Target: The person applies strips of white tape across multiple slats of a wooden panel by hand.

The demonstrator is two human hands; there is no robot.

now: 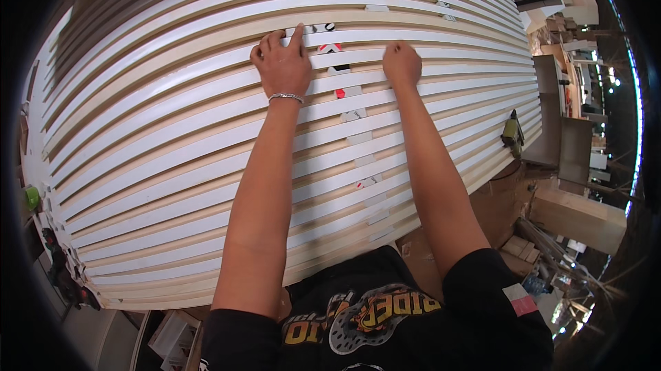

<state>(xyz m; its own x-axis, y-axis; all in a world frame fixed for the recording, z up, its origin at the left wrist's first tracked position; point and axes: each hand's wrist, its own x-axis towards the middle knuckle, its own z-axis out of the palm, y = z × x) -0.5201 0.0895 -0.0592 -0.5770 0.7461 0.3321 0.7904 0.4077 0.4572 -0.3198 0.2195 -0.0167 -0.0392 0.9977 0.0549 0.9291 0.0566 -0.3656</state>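
Long white-faced wooden slats (170, 167) lie side by side on a large panel, with narrow gaps between them. My left hand (284, 58), with a chain bracelet at the wrist, rests on the slats, its fingers spread and the index finger pointing away from me beside a printed strip (320, 28). My right hand (403, 62) is curled over the slats further right; whether something small is inside it cannot be seen. Pieces of printed strip (353, 114) show in the gaps between my forearms, running towards my body.
A green and black tool (512, 133) lies on the slats near the right edge. Dark tools (64, 267) lie at the left edge, below a green object (32, 198). Wooden boxes (578, 218) and cardboard stand beyond the right edge. An open drawer or box (173, 337) is at the lower left.
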